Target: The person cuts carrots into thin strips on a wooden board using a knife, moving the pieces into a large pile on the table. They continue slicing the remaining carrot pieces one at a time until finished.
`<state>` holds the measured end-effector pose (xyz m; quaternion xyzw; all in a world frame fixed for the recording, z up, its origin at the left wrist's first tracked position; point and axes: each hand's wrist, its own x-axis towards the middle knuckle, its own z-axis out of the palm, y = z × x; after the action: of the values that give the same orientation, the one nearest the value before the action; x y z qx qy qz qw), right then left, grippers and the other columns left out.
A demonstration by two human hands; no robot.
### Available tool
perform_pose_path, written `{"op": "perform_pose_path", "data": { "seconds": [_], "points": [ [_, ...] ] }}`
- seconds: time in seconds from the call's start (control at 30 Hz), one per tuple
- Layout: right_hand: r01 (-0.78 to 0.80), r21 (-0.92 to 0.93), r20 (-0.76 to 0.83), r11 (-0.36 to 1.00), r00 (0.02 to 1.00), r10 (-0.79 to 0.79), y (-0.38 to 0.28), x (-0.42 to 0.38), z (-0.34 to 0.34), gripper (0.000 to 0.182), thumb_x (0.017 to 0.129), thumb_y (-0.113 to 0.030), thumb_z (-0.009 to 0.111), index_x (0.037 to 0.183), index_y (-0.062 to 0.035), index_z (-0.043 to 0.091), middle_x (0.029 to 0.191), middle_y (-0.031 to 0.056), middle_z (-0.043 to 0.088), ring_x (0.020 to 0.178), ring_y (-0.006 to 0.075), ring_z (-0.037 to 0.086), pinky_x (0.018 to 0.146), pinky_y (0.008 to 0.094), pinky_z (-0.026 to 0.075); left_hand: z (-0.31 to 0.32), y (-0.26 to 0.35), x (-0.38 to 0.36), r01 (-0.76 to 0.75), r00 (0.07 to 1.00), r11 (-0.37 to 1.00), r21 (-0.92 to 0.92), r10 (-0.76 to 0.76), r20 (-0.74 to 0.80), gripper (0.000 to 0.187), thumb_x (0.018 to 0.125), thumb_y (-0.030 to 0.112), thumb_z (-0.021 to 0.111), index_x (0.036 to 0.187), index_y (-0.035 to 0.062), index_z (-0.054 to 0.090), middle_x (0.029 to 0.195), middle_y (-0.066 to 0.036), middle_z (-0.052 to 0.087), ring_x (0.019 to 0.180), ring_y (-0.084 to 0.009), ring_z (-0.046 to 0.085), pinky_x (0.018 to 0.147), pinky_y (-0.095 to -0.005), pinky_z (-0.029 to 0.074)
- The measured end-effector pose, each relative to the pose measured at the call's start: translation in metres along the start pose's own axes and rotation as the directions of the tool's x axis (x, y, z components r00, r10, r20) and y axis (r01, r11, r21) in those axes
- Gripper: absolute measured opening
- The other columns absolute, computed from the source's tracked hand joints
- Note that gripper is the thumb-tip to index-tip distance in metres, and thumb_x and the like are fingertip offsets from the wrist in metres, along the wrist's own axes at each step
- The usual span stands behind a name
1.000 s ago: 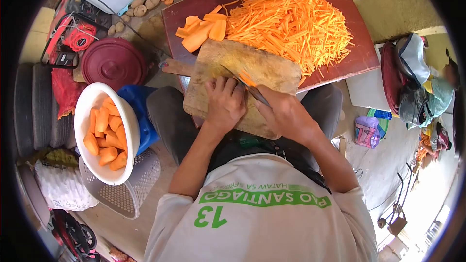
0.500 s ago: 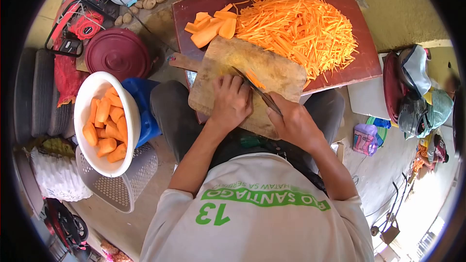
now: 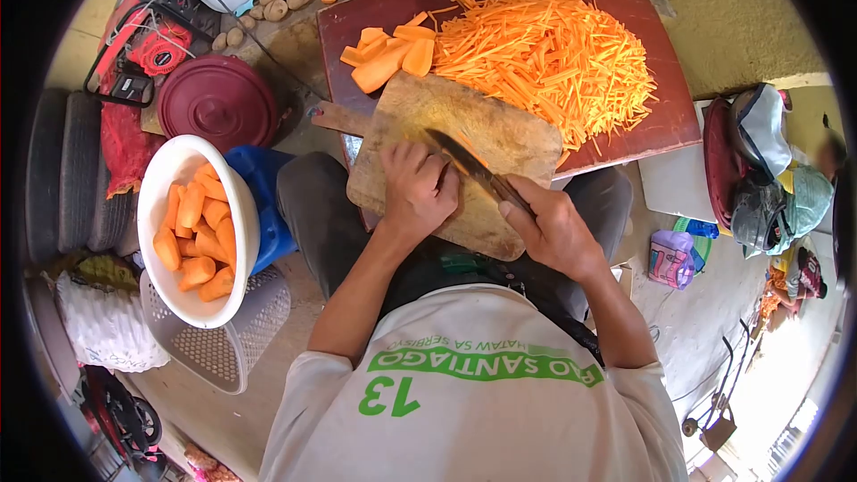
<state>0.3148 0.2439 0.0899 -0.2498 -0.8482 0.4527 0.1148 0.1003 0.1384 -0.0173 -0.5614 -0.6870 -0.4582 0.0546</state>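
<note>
A wooden cutting board (image 3: 522,134) with a handle lies at a slant over my lap and the table's near edge. My right hand (image 3: 555,228) is wrapped round the handle of a knife (image 3: 466,159), its dark blade pointing up and left across the board. Left of the blade, my left hand (image 3: 418,187) presses down on the board with curled fingers; whatever is under them is hidden. A little orange carrot shows behind the blade. Beyond the board lie a large heap of carrot strips (image 3: 553,62) and several thick carrot slices (image 3: 384,62).
The red-brown table (image 3: 665,116) holds the carrots. To my left, a white basin (image 3: 245,241) of peeled carrots stands near a grey perforated basket (image 3: 254,321), a blue container (image 3: 272,205) and a lidded maroon tub (image 3: 214,98). Potatoes (image 3: 275,9) lie on the floor behind.
The knife and my right hand have shifted slightly right and the blade is turned more on its side. The carrot strips beside the blade are now mostly covered. My left hand has barely moved.
</note>
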Motion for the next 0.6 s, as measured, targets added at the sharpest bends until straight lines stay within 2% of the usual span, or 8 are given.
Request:
{"op": "perform_pose_path", "data": {
  "seconds": [0.1,0.2,0.23,0.3,0.4,0.5,0.53,0.6],
  "points": [
    [0.006,-0.092,0.029,0.996,1.000,-0.004,0.016,-0.005,-0.003,0.031,0.109,-0.013,0.071,0.135,0.0041,0.069,0.102,0.0296,0.075,0.091,0.0414,0.079,0.081,0.0442,0.059,0.001,-0.004,0.000,0.024,0.999,0.999,-0.034,-0.025,-0.039,0.016,0.075,0.003,0.083,0.087,0.0058,0.075,0.090,-0.008,0.066,0.088,-0.0331,0.063,0.090,-0.0485,0.043],
    [-0.027,-0.127,-0.044,0.991,0.999,0.021,0.037,0.012,-0.028,0.031,0.110,-0.018,0.072,0.133,0.0042,0.073,0.109,0.0298,0.077,0.099,0.0369,0.082,0.083,0.0434,0.060,0.003,-0.003,-0.001,0.050,0.998,0.997,-0.056,-0.052,-0.032,0.014,0.076,0.004,0.083,0.087,0.0066,0.075,0.089,-0.006,0.067,0.088,-0.0323,0.063,0.091,-0.0480,0.043],
    [0.022,-0.166,-0.089,0.986,0.995,-0.037,0.057,0.019,-0.038,0.032,0.110,-0.020,0.074,0.131,0.0037,0.075,0.109,0.0289,0.079,0.096,0.0321,0.082,0.082,0.0424,0.060,0.003,-0.003,0.000,0.053,0.998,0.997,-0.061,-0.054,-0.025,0.013,0.077,0.004,0.084,0.087,0.0068,0.075,0.089,-0.006,0.067,0.089,-0.0320,0.063,0.092,-0.0478,0.044],
    [-0.014,-0.246,-0.215,0.969,0.976,-0.041,0.072,0.036,-0.060,0.029,0.108,-0.021,0.076,0.126,0.0024,0.076,0.091,0.0274,0.075,0.080,0.0370,0.077,0.075,0.0445,0.060,0.002,-0.003,0.001,0.090,0.996,0.994,-0.058,-0.089,0.010,0.012,0.079,0.005,0.083,0.087,0.0071,0.076,0.088,-0.006,0.067,0.090,-0.0317,0.064,0.093,-0.0477,0.044],
    [-0.100,-0.183,-0.231,0.978,0.971,0.056,0.080,0.049,-0.094,0.030,0.107,-0.016,0.077,0.129,0.0029,0.075,0.083,0.0198,0.066,0.070,0.0258,0.059,0.070,0.0390,0.055,0.002,-0.002,0.002,0.131,0.991,0.989,-0.062,-0.128,0.046,0.009,0.081,0.005,0.083,0.087,0.0070,0.077,0.088,-0.006,0.068,0.092,-0.0314,0.064,0.094,-0.0479,0.043],
    [-0.011,-0.272,-0.299,0.962,0.951,-0.073,0.068,0.043,-0.112,0.028,0.107,-0.014,0.076,0.129,0.0030,0.074,0.086,0.0220,0.069,0.072,0.0296,0.065,0.071,0.0402,0.055,0.001,0.000,0.004,0.138,0.989,0.990,-0.043,-0.135,0.067,0.009,0.084,0.007,0.084,0.089,0.0072,0.077,0.090,-0.006,0.068,0.093,-0.0313,0.064,0.094,-0.0483,0.043],
    [-0.019,-0.316,-0.344,0.949,0.934,-0.096,0.061,0.039,-0.113,0.029,0.106,-0.013,0.077,0.130,0.0016,0.073,0.094,0.0218,0.073,0.078,0.0347,0.072,0.073,0.0431,0.059,0.001,0.002,0.008,0.132,0.989,0.991,-0.037,-0.129,0.075,0.009,0.085,0.007,0.085,0.090,0.0073,0.077,0.090,-0.006,0.068,0.094,-0.0312,0.064,0.094,-0.0484,0.043],
    [0.059,-0.501,-0.345,0.864,0.901,-0.262,0.059,0.031,-0.115,0.032,0.103,-0.013,0.079,0.132,-0.0003,0.073,0.098,0.0210,0.075,0.084,0.0374,0.075,0.076,0.0462,0.061,0.004,0.007,0.020,0.090,0.995,0.993,-0.071,-0.086,0.046,0.014,0.086,0.010,0.087,0.096,0.0082,0.077,0.093,-0.005,0.068,0.095,-0.0308,0.064,0.094,-0.0486,0.043]
  ]
}}
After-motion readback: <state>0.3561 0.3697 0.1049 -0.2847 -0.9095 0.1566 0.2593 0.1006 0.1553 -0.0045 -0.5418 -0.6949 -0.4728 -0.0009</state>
